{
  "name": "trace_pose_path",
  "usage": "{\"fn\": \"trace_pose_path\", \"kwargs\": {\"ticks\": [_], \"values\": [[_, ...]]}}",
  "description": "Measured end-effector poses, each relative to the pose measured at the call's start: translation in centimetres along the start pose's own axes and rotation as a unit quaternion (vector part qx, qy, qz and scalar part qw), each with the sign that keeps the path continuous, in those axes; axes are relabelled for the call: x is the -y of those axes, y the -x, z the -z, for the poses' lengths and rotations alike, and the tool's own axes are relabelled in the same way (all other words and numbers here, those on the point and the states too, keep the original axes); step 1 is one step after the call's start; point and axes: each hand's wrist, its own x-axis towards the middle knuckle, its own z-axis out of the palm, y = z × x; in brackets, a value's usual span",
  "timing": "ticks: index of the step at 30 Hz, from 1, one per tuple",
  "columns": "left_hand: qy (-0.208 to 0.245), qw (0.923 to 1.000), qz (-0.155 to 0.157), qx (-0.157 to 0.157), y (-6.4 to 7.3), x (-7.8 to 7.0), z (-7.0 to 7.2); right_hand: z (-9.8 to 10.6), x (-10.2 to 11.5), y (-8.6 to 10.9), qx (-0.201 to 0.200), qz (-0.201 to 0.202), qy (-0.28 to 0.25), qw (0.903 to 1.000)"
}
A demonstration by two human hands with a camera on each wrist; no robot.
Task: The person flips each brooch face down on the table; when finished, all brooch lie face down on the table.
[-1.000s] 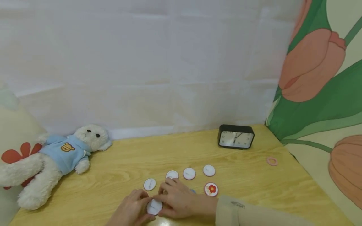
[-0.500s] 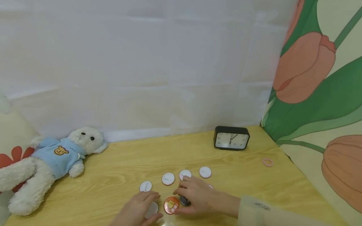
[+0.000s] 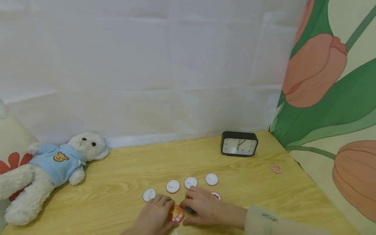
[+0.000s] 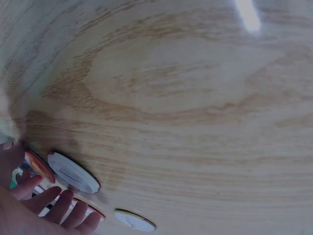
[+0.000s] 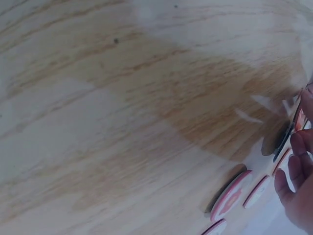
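In the head view, an orange pin badge lies face up between the two hands. My left hand holds it at the left edge, thumb below and fingers above. The right hand has curled fingers and thumb at its right edge, the palm above a dark badge. In the left wrist view, a white-backed badge lies beside the left fingers; the head view hides it. A badge with a red flower shows near the right hand in the right wrist view.
Beyond the hands, several white-backed badges form a row on the wooden table. A black clock stands at the back right, near a pink ring. A plush bear lies at left.
Both hands were at a white-backed badge first. The right hand then moved right, uncovering the orange badge. My left hand has since moved right onto that badge's edge, covering the white-backed one.
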Motion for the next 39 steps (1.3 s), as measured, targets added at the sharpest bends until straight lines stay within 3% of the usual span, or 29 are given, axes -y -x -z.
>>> {"fn": "trace_pose_path", "kwargs": {"ticks": [6,12,16,20,25,31,34,39], "values": [[-0.013,0.9998,-0.01,-0.01,-0.1,-0.1,-0.4,-0.1,-0.4,0.2,-0.001,0.005,0.001,1.0],[0.0,1.0,0.008,-0.002,0.3,0.1,-0.5,-0.2,-0.1,-0.2,-0.009,0.016,0.016,0.9997],[0.001,0.9994,-0.008,-0.032,0.2,0.2,-0.6,-0.3,0.2,-0.6,-0.003,-0.001,0.019,0.9998],[-0.001,0.9962,-0.017,-0.085,0.0,0.1,-0.8,-0.4,0.3,-0.9,-0.009,-0.023,0.008,0.9997],[0.059,0.9897,-0.008,-0.13,-0.3,0.1,-0.6,-0.4,-0.1,-1.4,-0.069,-0.015,-0.009,0.9975],[0.104,0.989,0.003,-0.105,-0.4,0.1,0.8,0.0,-0.6,-1.5,-0.129,0.023,0.005,0.9914],[0.114,0.9885,-0.01,-0.1,-0.5,0.3,1.5,0.3,-0.8,-1.7,-0.164,0.036,0.013,0.9857],[0.148,0.9773,-0.036,-0.147,-1.1,0.7,2.6,1.1,-1.5,-2.3,-0.22,0.045,0.038,0.9737]]}}
